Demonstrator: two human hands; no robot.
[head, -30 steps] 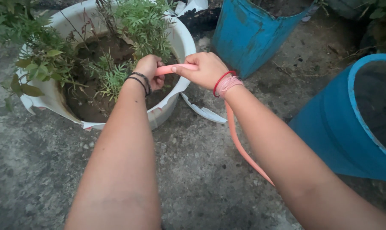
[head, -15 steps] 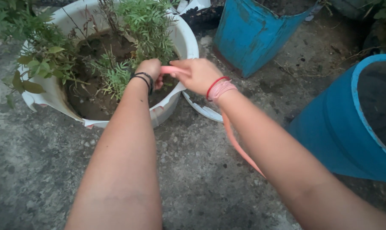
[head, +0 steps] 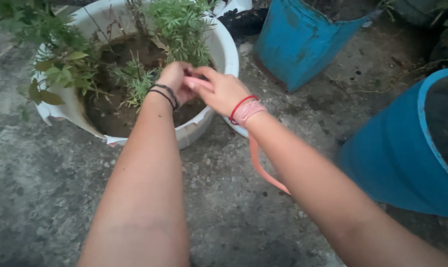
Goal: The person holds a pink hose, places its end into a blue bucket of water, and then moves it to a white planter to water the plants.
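Both hands meet over the white pot [head: 223,47], right above the soil. The left hand [head: 175,79] is curled shut around the pink hose [head: 256,158] tip, and the right hand [head: 221,91] is pinching it just behind. The hose runs back under the right wrist toward the ground, so the right hand's nearer its length.

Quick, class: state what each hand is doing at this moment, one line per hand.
Left hand: closed around the end of the pink hose, over the white planter.
Right hand: closed on the pink hose, beside the left hand.
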